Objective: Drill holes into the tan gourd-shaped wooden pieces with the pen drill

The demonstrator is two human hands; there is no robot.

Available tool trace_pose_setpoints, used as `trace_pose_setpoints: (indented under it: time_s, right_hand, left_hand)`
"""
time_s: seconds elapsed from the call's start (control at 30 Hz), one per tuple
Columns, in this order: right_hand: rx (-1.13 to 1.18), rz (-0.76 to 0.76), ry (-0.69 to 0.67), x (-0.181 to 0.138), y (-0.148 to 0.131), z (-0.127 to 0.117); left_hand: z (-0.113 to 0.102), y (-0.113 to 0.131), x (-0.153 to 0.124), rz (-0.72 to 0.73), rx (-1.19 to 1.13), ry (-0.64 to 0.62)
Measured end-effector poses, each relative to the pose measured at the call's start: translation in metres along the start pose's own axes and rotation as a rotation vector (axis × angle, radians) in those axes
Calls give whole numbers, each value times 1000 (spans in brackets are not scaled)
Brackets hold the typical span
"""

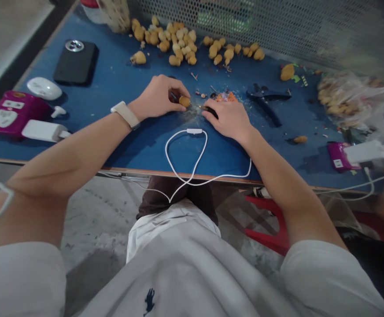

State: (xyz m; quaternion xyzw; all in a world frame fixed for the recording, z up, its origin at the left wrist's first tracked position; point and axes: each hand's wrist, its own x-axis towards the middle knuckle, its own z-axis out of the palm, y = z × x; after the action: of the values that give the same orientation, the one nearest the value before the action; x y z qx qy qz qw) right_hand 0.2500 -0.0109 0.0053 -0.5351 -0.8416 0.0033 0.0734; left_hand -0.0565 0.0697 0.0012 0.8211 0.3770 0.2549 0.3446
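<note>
At the middle of the blue table [119, 83], my feed shows both hands working close together. The only mark I can make out is a small dark horse-and-rider emblem [149, 301] on the white shirt at the bottom of the frame. The purple power strip [7, 115] at the left edge carries pale printing that is too small for me to read, and I can read nothing on the black phone [75, 61] lying face down behind it.

The left hand [160, 97], with a pale band [126, 115] on its wrist, is closed in a pinch. Thumb and forefinger tips grip a small tan piece [184, 101], which sticks out past the fingertips toward the other hand, low over the table top. The right hand [228, 119] lies knuckles up with its fingers curled tight over a dark tool [212, 112]. The tool's thin tip pokes out toward the tan piece, just beside it, though I cannot tell if they touch.

A heap of similar tan pieces [179, 42] sits well behind the hands by the mesh screen. Black pliers [266, 99] lie just right of the right hand. A white earphone cable [193, 154] loops on the table between the forearms.
</note>
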Motion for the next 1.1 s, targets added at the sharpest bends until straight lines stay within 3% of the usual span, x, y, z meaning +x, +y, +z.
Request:
trace_pose_setpoints:
  time_s: [0.2, 0.47, 1.1]
  right_hand:
    - [-22, 16, -39, 0, -3, -4]
    - [-15, -1, -10, 0, -2, -3]
    - [-35, 40, -70, -1, -8, -9]
  left_hand:
    - [-1, -2, 1, -3, 3, -49]
    - [0, -2, 1, 2, 6, 14]
    - [0, 2, -1, -39, 37, 4]
